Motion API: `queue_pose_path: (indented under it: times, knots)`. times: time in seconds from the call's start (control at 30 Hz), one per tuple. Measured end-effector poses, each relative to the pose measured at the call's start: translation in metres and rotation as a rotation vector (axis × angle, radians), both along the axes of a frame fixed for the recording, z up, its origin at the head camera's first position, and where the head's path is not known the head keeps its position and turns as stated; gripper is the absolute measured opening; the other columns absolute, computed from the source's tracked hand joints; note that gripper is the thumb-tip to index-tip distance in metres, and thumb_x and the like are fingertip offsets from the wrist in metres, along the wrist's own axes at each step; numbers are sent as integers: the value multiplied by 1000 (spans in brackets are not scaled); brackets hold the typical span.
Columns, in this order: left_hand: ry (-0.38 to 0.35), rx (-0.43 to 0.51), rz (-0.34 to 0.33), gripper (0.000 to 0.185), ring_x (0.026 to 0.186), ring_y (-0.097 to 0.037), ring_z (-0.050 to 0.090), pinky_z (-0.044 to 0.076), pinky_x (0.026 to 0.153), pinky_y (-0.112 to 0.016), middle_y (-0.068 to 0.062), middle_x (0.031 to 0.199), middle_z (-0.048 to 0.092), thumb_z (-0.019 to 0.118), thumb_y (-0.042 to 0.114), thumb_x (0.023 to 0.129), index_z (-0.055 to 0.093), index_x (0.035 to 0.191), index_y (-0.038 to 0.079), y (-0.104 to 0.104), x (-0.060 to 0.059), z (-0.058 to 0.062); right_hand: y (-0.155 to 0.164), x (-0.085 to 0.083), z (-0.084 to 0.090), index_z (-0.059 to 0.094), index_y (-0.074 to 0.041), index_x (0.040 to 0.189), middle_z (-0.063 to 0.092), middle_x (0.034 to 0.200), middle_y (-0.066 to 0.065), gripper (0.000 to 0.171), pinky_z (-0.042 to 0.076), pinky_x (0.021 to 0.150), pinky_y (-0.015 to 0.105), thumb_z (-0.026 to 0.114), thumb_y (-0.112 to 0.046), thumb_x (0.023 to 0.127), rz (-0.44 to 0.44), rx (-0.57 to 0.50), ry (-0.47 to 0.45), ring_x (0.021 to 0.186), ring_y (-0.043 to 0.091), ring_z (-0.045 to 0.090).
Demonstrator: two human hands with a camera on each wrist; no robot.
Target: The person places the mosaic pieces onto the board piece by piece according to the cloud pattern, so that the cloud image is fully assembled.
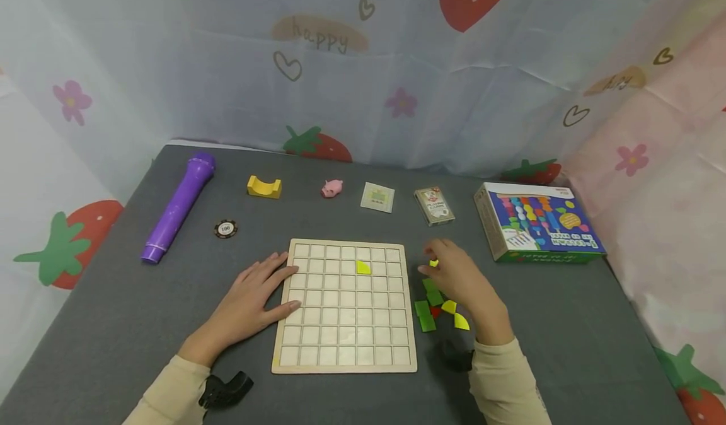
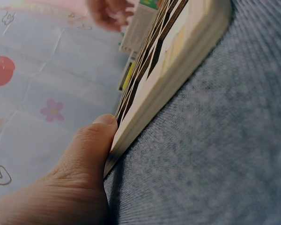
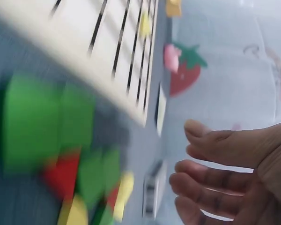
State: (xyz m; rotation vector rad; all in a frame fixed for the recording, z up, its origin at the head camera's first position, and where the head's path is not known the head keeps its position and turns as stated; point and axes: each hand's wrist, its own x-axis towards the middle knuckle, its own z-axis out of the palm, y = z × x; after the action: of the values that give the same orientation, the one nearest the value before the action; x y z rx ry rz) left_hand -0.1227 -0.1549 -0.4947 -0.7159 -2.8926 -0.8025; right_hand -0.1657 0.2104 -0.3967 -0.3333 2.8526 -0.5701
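Yellow piece (image 1: 433, 263) pinched in the right hand (image 1: 462, 280), just off the wooden board's (image 1: 346, 349) right edge.
Left hand (image 1: 249, 305) lies flat, fingers straight, against the board's left edge, mid-tabletop (image 1: 113, 324); loose colored pieces (image 1: 431, 314) scatter beside it; strawberry-print curtain (image 1: 227, 65) walls the far and side edges.

A dark grey cloth-covered surface (image 1: 567, 324) is being enclosed on three sides by a pale curtain (image 1: 227, 65). The curtain is being patterned with red strawberries (image 1: 317, 144), pink flowers (image 1: 70, 100), outlined hearts (image 1: 287, 67) and the word "happy". Soft, even light is being cast across the scene.
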Motion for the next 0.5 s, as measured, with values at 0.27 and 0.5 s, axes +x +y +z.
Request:
queue_pose_path:
  times: [0.27, 0.5]
  knots:
    - [2, -7, 0, 66, 143, -29, 27, 21, 113, -52, -9, 155, 32, 58, 55, 90, 45, 144, 20, 1, -1, -1, 55, 16, -10, 57, 2, 114, 57, 105, 17, 28, 51, 80, 47, 65, -12, 91, -80, 66, -57, 92, 29, 57]
    - [0, -8, 1, 66, 144, -30, 26, 20, 113, -52, -9, 155, 31, 58, 56, 90, 44, 144, 20, 0, 0, -3, 68, 22, -21, 62, 0, 104, 57, 94, 13, 18, 51, 74, 43, 67, -9, 90, -43, 72, -25, 81, 23, 54]
